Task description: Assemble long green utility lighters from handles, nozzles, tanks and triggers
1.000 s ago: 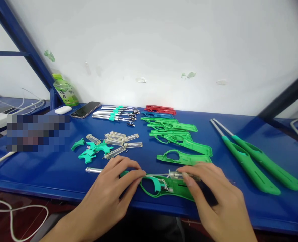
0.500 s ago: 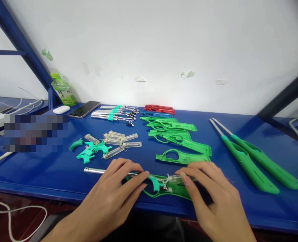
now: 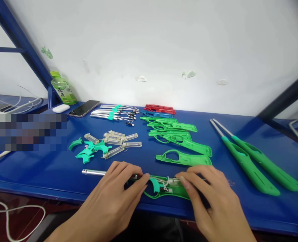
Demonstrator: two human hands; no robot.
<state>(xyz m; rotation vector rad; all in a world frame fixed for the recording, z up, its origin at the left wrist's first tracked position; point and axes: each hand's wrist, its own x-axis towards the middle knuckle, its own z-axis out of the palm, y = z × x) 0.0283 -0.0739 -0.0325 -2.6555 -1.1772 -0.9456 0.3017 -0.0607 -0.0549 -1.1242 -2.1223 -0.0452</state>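
An opened long-nosed lighter lies across the front of the table, its green half shell [image 3: 180, 193] facing up. My left hand [image 3: 116, 195] is closed on the front of this shell, where the silver metal tube [image 3: 92, 172] sticks out to the left. Beside my left fingertips sits a teal trigger [image 3: 154, 185], with white wires [image 3: 165, 183] behind it. My right hand [image 3: 211, 198] pinches a clear fuel tank [image 3: 173, 181] at the shell's handle end. My fingers hide much of the tank and the shell's rear.
Loose teal triggers [image 3: 84, 156] and several clear tanks [image 3: 113, 139] lie left of centre. Metal tubes with wires [image 3: 105, 114] are behind them. Green half shells [image 3: 184, 158] stretch toward the wall. Two assembled lighters [image 3: 252, 168] lie right; a phone [image 3: 84, 108] and bottle [image 3: 63, 89] stand back left.
The right hand has shifted slightly down, and the tank sits a little lower over the shell. The metal tube has moved slightly left and down; both hands keep their hold.
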